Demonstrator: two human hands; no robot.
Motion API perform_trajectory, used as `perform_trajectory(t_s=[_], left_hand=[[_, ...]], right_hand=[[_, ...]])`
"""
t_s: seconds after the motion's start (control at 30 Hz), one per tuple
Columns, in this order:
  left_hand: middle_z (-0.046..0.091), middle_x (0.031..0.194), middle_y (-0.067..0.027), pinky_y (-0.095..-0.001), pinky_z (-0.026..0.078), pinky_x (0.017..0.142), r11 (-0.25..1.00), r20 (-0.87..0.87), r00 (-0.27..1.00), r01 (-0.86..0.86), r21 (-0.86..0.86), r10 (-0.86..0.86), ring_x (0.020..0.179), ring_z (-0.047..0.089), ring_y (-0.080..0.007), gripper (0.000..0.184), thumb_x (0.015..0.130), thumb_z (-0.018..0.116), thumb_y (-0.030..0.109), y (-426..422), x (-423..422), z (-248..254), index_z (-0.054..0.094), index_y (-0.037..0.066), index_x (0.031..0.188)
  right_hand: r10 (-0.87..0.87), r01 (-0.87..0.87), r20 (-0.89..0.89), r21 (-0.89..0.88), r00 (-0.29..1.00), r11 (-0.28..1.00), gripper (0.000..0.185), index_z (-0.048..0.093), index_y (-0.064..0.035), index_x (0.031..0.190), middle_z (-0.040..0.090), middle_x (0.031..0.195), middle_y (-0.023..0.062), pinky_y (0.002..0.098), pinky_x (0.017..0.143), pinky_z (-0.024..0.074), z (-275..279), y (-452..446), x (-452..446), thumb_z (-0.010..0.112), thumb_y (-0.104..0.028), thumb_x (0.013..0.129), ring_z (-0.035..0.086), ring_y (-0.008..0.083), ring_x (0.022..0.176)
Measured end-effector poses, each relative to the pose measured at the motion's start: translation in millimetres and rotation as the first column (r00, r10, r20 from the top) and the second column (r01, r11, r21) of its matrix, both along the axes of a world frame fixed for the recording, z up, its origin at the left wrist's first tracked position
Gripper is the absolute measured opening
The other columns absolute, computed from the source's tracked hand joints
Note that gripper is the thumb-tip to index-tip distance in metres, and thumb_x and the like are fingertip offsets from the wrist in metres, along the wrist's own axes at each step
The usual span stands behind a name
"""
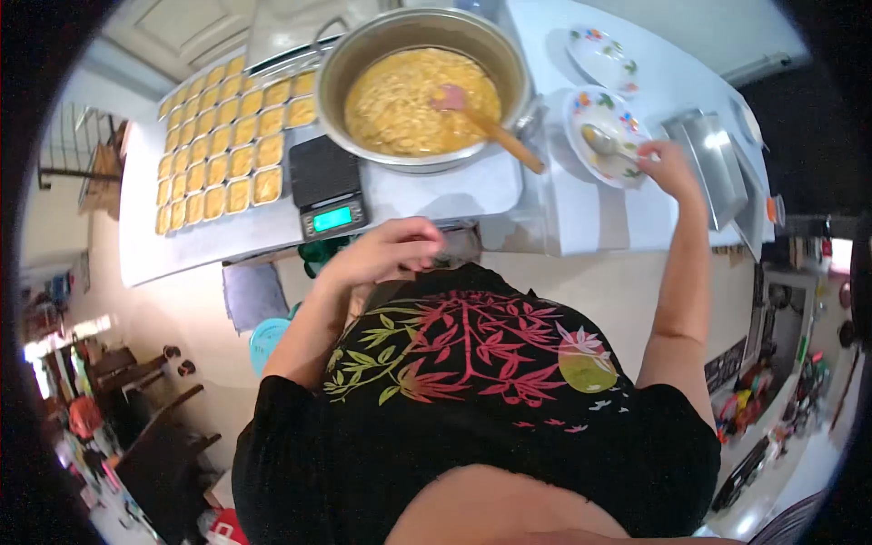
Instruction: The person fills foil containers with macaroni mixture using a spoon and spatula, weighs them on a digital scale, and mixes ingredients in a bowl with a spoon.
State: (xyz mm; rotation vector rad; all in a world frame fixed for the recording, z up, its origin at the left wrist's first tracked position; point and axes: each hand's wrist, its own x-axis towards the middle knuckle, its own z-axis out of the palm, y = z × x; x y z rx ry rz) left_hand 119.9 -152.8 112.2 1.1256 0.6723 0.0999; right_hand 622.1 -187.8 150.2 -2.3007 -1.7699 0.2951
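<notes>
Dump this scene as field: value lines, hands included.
left hand: loosely curled, no object visible in it
right hand: holding a shiny metal spoon by its handle
vessel: large round silver metal pot of yellow mixture
tool in vessel: pink-headed wooden-handled spatula
weighing: black digital scale, cyan display lit
portions: rows of small rectangular silver cups, yellow filling
tableware: two white flower-patterned dishes; spoon over or in the nearer dish

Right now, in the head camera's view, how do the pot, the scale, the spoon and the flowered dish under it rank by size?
1. Pot, clearly largest
2. Scale and flowered dish: too alike to rank
3. Spoon, smallest, held in the right hand
</notes>
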Motion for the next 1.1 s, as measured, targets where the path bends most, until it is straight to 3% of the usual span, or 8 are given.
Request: perform_trajectory(t_s=[0.17, 0.27, 0.53, 0.73, 0.83, 0.97, 1.07, 1.1], left_hand=[[0.057, 0.073, 0.0037, -0.0217, 0.041, 0.062, 0.749, 0.012, 0.877, -0.417, 0.516, 0.480, 0.069, 0.051, -0.0051, 0.015, 0.088, 0.065, 0.017, 64, -111, 5, 0.061, 0.004, 0.082], [0.058, 0.065, -0.0062, -0.0313, 0.044, 0.062, 0.380, -0.090, 0.744, -0.229, 0.896, 0.662, 0.064, 0.055, -0.0178, 0.026, 0.079, 0.074, 0.026, 123, -124, 4, 0.063, 0.002, 0.074], [0.061, 0.114, -0.0095, -0.0405, 0.046, 0.092, -0.107, -0.107, 0.911, 0.162, 0.981, 0.399, 0.112, 0.054, -0.0292, 0.056, 0.064, 0.081, 0.022, 283, -68, -65, 0.060, 0.010, 0.114], [0.062, 0.115, -0.0103, -0.0414, 0.045, 0.094, -0.012, -0.422, 0.867, 0.441, 0.898, 0.264, 0.110, 0.055, -0.0302, 0.065, 0.058, 0.084, 0.022, 338, -50, -89, 0.061, 0.010, 0.117], [0.064, 0.108, -0.0116, -0.0405, 0.048, 0.090, 0.020, -0.288, 0.940, 0.289, 0.957, 0.184, 0.103, 0.059, -0.0307, 0.068, 0.056, 0.085, 0.022, 346, -56, -85, 0.061, 0.009, 0.118], [0.067, 0.100, -0.0129, -0.0383, 0.050, 0.084, 0.361, -0.145, 0.982, 0.093, 0.928, 0.119, 0.091, 0.063, -0.0296, 0.073, 0.055, 0.087, 0.025, 352, -72, -70, 0.061, 0.005, 0.120], [0.067, 0.103, -0.0127, -0.0346, 0.050, 0.084, 0.338, 0.000, 0.981, -0.067, 0.939, 0.194, 0.092, 0.064, -0.0249, 0.074, 0.057, 0.087, 0.029, 351, -88, -63, 0.060, 0.005, 0.122], [0.068, 0.106, -0.0097, -0.0306, 0.049, 0.083, 0.523, -0.042, 0.987, -0.046, 0.851, 0.155, 0.095, 0.064, -0.0206, 0.072, 0.065, 0.085, 0.033, 358, -91, -65, 0.058, 0.005, 0.125]], right_hand=[[-0.147, 0.130, 0.038, 0.286, 0.988, 0.949, 0.026, 0.069, 0.0003, 0.086, 0.060, 0.087, 0.0112, 0.0321, 0.073, 0.0452, 53, -12, -47, 0.069, -0.025, 0.082, 0.058, 0.0247, 0.079], [-0.222, 0.204, 0.013, 0.342, 0.975, 0.917, 0.029, 0.068, 0.0014, 0.085, 0.058, 0.085, 0.0089, 0.0298, 0.070, 0.0440, 62, -16, -80, 0.067, -0.028, 0.086, 0.057, 0.0211, 0.075], [-0.168, 0.214, -0.149, 0.389, 0.974, 0.896, 0.018, 0.062, 0.0008, 0.084, 0.058, 0.080, 0.0072, 0.0290, 0.067, 0.0481, 60, -20, -217, 0.065, -0.017, 0.089, 0.057, 0.0149, 0.073], [-0.274, 0.360, -0.311, 0.265, 0.910, 0.895, 0.014, 0.062, 0.0020, 0.084, 0.060, 0.080, 0.0054, 0.0272, 0.071, 0.0492, 54, -38, -299, 0.066, -0.011, 0.087, 0.058, 0.0135, 0.072], [-0.297, 0.360, -0.230, 0.314, 0.927, 0.879, 0.013, 0.062, 0.0009, 0.087, 0.058, 0.077, 0.0019, 0.0234, 0.068, 0.0462, 59, -51, -324, 0.064, -0.011, 0.089, 0.055, 0.0088, 0.073], [-0.338, 0.354, -0.113, 0.394, 0.934, 0.848, 0.013, 0.064, 0.0007, 0.090, 0.060, 0.082, 0.0038, 0.0238, 0.070, 0.0471, 72, -54, -349, 0.065, -0.012, 0.089, 0.057, 0.0097, 0.076], [-0.388, 0.380, -0.069, 0.411, 0.919, 0.828, 0.013, 0.065, 0.0009, 0.091, 0.060, 0.089, 0.0071, 0.0258, 0.073, 0.0486, 81, -43, -369, 0.066, -0.011, 0.088, 0.058, 0.0137, 0.080], [-0.368, 0.350, -0.048, 0.445, 0.929, 0.825, 0.012, 0.065, 0.0009, 0.092, 0.060, 0.090, 0.0074, 0.0260, 0.074, 0.0486, 81, -38, -374, 0.066, -0.011, 0.087, 0.058, 0.0144, 0.081]])
